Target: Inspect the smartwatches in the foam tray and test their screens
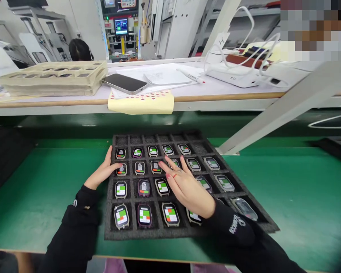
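Right hand [189,185], one: light fingertips advisable, cuff [220,214] best kept off screens; palm down, fingers parted over watches [171,214] mid-tray [147,234]. Left hand [102,173], one: gentle bracing advisable; thumb and fingers straddle the tray's left wall, grip indeterminable. Tray: dark, compartmented, on green worktop [59,189].

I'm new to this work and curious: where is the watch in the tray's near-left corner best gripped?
I'd pinch the watch by its two long side edges, probably from above: it lies screen-up in the tray, with dark gaps beside those edges and walls blocking a sideways approach.
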`<state>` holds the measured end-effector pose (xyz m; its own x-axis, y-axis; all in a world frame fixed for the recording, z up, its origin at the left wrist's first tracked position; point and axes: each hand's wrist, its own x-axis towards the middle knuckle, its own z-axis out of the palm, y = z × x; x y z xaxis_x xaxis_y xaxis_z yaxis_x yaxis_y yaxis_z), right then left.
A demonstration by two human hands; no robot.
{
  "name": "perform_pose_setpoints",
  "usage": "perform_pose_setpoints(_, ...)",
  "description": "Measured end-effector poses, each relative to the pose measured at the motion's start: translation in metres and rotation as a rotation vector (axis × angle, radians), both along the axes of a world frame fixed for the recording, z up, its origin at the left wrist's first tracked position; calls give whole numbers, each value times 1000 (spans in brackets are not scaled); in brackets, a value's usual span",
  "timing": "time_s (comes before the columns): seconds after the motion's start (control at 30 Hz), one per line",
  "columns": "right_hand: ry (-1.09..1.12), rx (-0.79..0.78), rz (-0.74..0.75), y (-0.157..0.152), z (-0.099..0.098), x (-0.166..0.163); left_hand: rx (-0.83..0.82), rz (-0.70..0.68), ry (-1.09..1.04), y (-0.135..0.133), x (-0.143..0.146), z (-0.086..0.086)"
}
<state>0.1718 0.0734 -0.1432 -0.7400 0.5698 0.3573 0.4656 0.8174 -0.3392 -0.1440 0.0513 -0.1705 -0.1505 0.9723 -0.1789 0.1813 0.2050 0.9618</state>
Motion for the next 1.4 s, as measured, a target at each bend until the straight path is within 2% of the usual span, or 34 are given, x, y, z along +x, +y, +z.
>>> perform_pose_setpoints(0.17,79,11,-9,11,0,1,12,-88,-47,-7,-2,-4)
perform_pose_setpoints(0.37,74,-29,3,15,-5,-2,64,-68,-165,-3,-1,-12)
perform_pose_setpoints(0.7,-66,-104,157,4,1,-16,58,-200,44,-6,7,5)
perform_pose_setpoints(0.83,-106,-70,210,2,3,-29,27,-177,10,-6,8,7)
perform_pose_setpoints(1.07,-139,-25,232,6,-7,-42,24,-146,47,-7,12,12)
perform_pose_setpoints(1.2,-95,-39,224,3,-1,-33,38,-140,58,-7,12,9)
perform_pose_setpoints(1.4,-44,-116,265,-18,10,-12,24,-117,69,-7,12,8)
